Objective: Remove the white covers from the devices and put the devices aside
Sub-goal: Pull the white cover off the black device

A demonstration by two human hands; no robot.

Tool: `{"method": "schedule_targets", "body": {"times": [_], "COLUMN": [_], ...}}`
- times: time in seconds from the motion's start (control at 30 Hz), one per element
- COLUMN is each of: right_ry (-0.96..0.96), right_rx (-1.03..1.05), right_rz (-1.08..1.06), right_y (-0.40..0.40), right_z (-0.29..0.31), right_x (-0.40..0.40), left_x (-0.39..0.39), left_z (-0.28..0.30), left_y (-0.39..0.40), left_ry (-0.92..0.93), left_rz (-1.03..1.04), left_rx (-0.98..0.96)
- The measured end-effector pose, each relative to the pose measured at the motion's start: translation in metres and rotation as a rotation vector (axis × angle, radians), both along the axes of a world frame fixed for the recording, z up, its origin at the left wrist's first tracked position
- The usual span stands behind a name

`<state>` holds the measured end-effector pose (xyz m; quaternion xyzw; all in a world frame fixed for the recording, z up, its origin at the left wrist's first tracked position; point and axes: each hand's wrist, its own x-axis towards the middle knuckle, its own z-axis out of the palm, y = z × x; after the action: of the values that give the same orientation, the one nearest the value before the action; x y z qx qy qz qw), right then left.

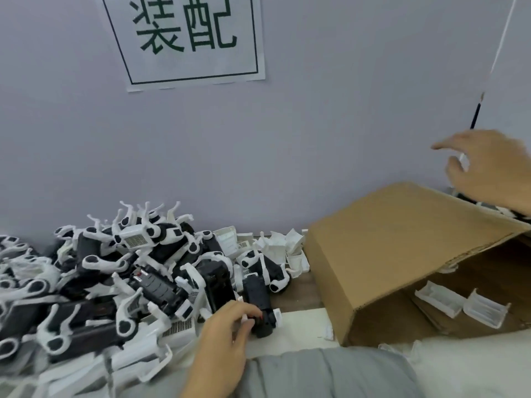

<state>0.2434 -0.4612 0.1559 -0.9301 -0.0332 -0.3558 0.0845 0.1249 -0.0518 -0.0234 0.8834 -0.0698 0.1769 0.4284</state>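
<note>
While the left hand (227, 328) grips a black device (258, 305) at six o'clock, the right hand (488, 168) hovers at three o'clock. Its fingers (455, 168) pinch a small white piece (464, 161) above the cardboard box (402, 248).

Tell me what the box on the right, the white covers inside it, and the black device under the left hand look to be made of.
Cardboard box: brown corrugated cardboard, matte, with a torn, fuzzy flap edge.
White covers inside it: probably moulded plastic, with thin rigid walls, ribs and a dull white finish.
Black device held by the left hand: apparently hard black plastic, slightly glossy, with moulded seams; any internals are hidden.
</note>
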Motion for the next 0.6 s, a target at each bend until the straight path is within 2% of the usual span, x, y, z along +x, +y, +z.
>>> {"method": "schedule_targets", "body": {"times": [0.13,0.23,0.37,0.47,0.53,0.6], "right_ry": [-0.182,-0.107,0.084,-0.023,-0.017,0.126], "right_rx": [0.163,0.417,0.907,1.241,1.316,1.371], "right_rz": [0.412,0.590,0.453,0.228,0.137,0.121], "right_y": [0.137,0.218,0.278,0.300,0.306,0.307], "right_z": [0.011,-0.022,-0.093,-0.134,-0.152,-0.165], "right_x": [-0.045,-0.070,-0.082,-0.093,-0.098,-0.095], "left_x": [-0.001,-0.002,-0.008,-0.010,-0.010,-0.009], "left_z": [0.004,0.011,0.024,0.028,0.027,0.027], "left_y": [0.001,0.003,0.004,0.002,0.000,-0.001], "left_ry": [-0.052,-0.047,-0.048,-0.036,-0.029,-0.033], "left_rz": [0.089,0.144,0.182,0.184,0.182,0.167], "left_rx": [-0.156,-0.368,-0.601,-0.722,-0.796,-0.858]}}
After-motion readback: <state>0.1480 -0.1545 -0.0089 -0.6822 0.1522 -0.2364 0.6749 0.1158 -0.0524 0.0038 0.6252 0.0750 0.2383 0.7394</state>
